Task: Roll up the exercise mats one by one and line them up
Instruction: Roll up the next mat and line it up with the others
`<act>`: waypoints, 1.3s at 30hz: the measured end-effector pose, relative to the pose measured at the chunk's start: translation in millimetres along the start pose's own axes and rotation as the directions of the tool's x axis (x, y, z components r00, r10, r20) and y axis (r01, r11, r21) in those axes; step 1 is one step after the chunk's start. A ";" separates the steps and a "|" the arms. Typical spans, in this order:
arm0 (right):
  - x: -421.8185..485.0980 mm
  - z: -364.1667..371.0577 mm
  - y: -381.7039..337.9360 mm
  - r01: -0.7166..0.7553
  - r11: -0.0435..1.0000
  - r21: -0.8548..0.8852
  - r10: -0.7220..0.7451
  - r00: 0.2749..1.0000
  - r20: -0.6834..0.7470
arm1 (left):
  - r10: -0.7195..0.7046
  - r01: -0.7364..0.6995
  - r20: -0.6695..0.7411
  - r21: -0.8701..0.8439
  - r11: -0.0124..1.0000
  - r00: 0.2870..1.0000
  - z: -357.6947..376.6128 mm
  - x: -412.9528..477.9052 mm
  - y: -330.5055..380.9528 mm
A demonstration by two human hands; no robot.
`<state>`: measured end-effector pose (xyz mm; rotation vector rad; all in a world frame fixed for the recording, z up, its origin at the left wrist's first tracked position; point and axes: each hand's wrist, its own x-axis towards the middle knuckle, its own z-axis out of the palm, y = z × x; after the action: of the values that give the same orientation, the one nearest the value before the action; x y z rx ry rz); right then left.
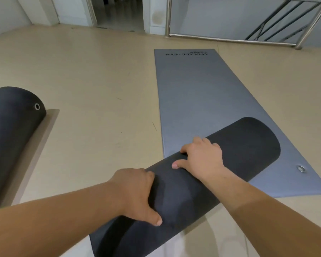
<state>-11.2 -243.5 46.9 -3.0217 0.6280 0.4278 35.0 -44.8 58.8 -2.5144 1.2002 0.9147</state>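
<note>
The left hand [135,193] grips the dark grey, partly rolled foam exercise mat [248,145], fingers curled over its far side, thumb splayed; the right hand [202,158] grips likewise farther along; both forearms extended; its unrolled part lies flat on the beige floor [100,80]; a second rolled dark mat [11,127] lies well left; a steel railing [230,38] stands beyond.

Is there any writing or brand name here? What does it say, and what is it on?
"ANYCARE GYM", as best it reads: large dark letters, upside down to the camera, at the far end of the half-rolled grey mat; blurred, so not certain.
A small line of print beside it: too small to read.
The rolled dark mat on the left: no text shows.
</note>
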 end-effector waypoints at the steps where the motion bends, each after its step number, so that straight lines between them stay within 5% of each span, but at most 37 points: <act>1: 5.3 3.8 -3.8 -0.004 1.000 -0.012 0.003 0.999 -0.032 | -0.022 0.022 0.036 0.014 1.000 0.999 7.3 -0.3 -0.7; 5: 1.7 20.0 -14.7 0.030 0.999 -0.043 -0.037 0.983 -0.180 | -0.039 0.040 0.078 -0.015 0.999 0.996 17.8 6.4 -17.9; 9: -40.0 42.9 -2.9 0.046 0.972 0.230 0.061 0.898 -0.436 | -0.004 0.015 0.091 -0.115 0.993 0.996 7.4 19.3 -34.1; 12: -72.9 55.9 8.9 -0.142 0.851 0.506 0.227 0.967 -0.111 | 0.029 -0.010 0.099 -0.189 0.982 0.995 2.8 28.0 -47.5; 15: -101.6 67.7 8.4 -0.251 0.686 0.682 0.260 0.961 0.092 | 0.078 -0.053 0.084 -0.267 0.962 0.993 2.6 36.3 -61.4; 20: -118.6 60.7 -20.0 -0.558 0.506 0.658 0.156 0.809 0.566 | 0.126 -0.091 0.049 -0.446 0.890 0.991 11.4 41.8 -84.7; 24: -100.5 57.0 -70.2 -0.614 0.211 0.761 0.213 0.788 0.577 | 0.113 -0.111 -0.022 -0.450 0.886 0.993 23.1 38.4 -88.0; 27: -93.2 63.6 -96.8 -0.475 0.073 0.877 0.260 0.858 0.443 | 0.070 -0.070 -0.019 -0.524 0.849 0.997 44.7 28.4 -95.4; 29: -89.4 65.0 -106.5 -0.400 0.167 0.901 0.279 0.896 0.346 | 0.046 -0.019 0.022 -0.682 0.731 0.999 60.7 19.7 -109.6; 33: -72.5 53.7 -126.8 -0.356 0.651 0.671 0.356 0.923 0.144 | 0.057 0.073 0.099 -0.934 0.350 0.993 90.8 -4.8 -149.5; 35: -53.9 40.3 -145.5 -0.248 0.800 0.546 0.281 0.959 0.024 | -0.001 0.142 0.146 -0.965 0.219 0.989 107.0 -20.0 -178.2; 37: -33.2 33.5 -168.7 -0.156 0.830 0.535 0.203 0.979 -0.030 | -0.191 0.147 0.114 -0.974 0.171 0.975 118.4 -28.6 -207.1; 39: -16.2 32.7 -192.9 -0.065 0.863 0.501 0.138 0.984 -0.110 | -0.437 0.106 -0.028 -0.954 0.279 0.899 118.6 -34.9 -231.1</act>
<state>42.0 -57.4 14.0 -2.5443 0.7694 0.0338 141.1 177.7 -30.2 -3.7092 0.0422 1.4794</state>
